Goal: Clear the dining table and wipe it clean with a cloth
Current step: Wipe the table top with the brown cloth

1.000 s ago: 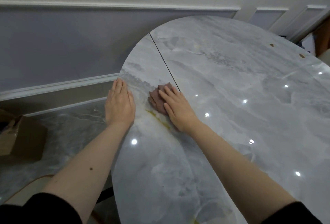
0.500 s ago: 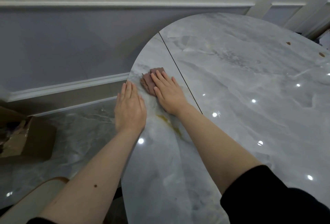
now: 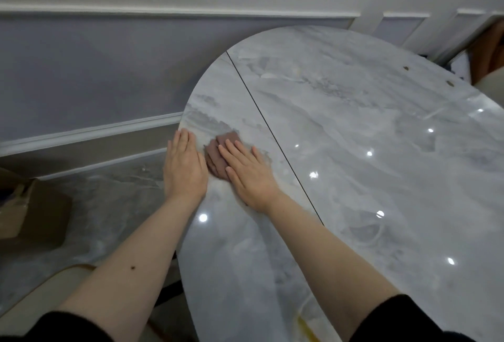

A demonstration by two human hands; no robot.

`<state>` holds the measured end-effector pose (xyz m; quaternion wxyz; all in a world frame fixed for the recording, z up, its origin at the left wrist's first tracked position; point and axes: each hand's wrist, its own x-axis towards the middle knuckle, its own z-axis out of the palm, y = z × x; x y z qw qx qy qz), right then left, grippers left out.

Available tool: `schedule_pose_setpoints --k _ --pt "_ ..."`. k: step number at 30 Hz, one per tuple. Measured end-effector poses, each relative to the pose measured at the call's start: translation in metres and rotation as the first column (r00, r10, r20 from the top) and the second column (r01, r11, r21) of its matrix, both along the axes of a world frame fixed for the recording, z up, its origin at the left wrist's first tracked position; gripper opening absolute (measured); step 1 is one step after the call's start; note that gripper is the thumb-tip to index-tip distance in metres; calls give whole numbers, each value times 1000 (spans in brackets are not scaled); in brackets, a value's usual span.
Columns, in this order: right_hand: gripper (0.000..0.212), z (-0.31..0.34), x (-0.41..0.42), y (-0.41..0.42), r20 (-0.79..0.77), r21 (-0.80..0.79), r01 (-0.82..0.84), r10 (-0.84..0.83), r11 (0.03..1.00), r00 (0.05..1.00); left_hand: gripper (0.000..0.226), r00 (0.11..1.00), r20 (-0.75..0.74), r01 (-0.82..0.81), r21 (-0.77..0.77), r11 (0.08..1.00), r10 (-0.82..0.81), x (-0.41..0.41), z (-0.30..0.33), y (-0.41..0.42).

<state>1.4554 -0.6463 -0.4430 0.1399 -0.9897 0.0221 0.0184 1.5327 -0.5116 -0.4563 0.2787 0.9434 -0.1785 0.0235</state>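
Observation:
A glossy grey marble dining table point(image 3: 354, 178) with a rounded end fills the right of the head view; a dark seam runs across it. A small brown cloth point(image 3: 219, 148) lies folded near the table's left edge. My right hand point(image 3: 249, 172) presses flat on the cloth, fingers spread, covering its near part. My left hand point(image 3: 184, 167) rests flat, palm down, on the table's left rim right beside the cloth, holding nothing.
Two small brown spots point(image 3: 405, 68) sit near the table's far right edge. A cardboard box point(image 3: 32, 213) stands on the marble floor at left. A grey panelled wall point(image 3: 109, 74) runs behind the table. A pale chair back point(image 3: 32, 295) shows at bottom left.
My right hand has slid the cloth back toward me and over the yellowish streak near the left edge, which no longer shows. My left hand stays flat on the rim.

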Motion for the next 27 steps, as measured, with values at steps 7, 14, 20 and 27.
schedule_pose_setpoints --k 7,14,20,27 --pt "54 -6 -78 12 41 40 -15 13 999 999 57 998 25 45 142 989 -50 -44 6 15" --pt "36 15 -105 19 216 480 142 -274 865 937 55 995 23 95 179 979 -101 -61 4 24" --pt "65 10 -111 8 5 16 185 -185 983 983 57 997 22 66 182 981 -71 -62 0 21" --pt "67 -3 -63 0 -1 -56 306 -306 950 952 56 999 39 31 170 985 -38 -61 2 20"
